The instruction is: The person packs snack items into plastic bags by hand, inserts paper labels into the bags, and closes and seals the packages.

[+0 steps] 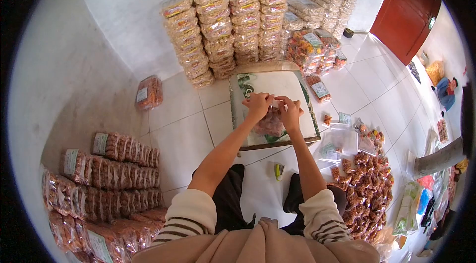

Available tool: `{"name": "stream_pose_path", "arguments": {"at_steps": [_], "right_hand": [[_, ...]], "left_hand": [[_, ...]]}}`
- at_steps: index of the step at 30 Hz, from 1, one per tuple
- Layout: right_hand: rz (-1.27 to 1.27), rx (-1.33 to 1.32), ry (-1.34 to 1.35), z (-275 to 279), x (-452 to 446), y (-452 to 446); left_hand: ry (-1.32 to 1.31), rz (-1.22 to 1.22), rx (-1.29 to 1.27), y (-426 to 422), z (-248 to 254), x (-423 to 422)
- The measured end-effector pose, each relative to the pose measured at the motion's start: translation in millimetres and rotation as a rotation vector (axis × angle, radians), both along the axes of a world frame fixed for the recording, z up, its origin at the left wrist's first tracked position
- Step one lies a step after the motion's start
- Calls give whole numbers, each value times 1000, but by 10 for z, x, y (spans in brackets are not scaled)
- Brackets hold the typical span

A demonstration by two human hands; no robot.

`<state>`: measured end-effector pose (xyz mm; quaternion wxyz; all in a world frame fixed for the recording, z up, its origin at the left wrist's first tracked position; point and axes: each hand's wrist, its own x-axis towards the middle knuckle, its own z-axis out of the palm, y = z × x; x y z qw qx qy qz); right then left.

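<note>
A clear plastic bag (269,124) with reddish-brown pieces inside lies on the low table (280,80) in front of me. My left hand (259,105) is closed at the bag's upper edge, its fingers bent and pinching the plastic. Close beside it, my right hand (290,109) is closed on the same edge from the other side. The two hands nearly meet over the top of the bag. Both forearms cover part of the table's near side, and the exact hold of the fingertips is too small to make out.
Tall stacks of packaged snacks (245,20) stand against the back wall. Rows of filled brown packs (114,164) lie at the left. To my right are a pile of small brown packets (364,183) and empty clear bags (337,144). A yellow-green object (278,171) lies between my feet.
</note>
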<state>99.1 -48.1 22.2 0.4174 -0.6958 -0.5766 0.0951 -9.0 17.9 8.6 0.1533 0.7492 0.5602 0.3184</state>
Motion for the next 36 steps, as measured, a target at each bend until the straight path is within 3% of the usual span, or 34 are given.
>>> {"name": "stream_pose_path", "arguments": {"at_steps": [3,11,18,23,26,30,32,36], "right_hand": [[54,45,-14,16,-17,-37],[35,231,-483,30,-80,-94],[30,332,-432,-75,-69,-134],[37,340,-381,-26,-91,-168],[45,308,-407,-9,-99,-180],[26,308,-388,-78,-86,-172],[-22,288,-395,-144,-67,-157],[-24,303,-319,-134,-96,-154]], "left_hand": [[-41,15,-177,30,25,-32],[110,33,-357,50,114,-89],[83,-67,-531,104,192,-216],[-286,-387,-656,224,-2,-378],[-310,-399,-696,182,87,-393],[-387,-474,-647,144,66,-433],[-314,-677,-104,163,-41,-468],[-138,-547,-132,146,-5,-469]]}}
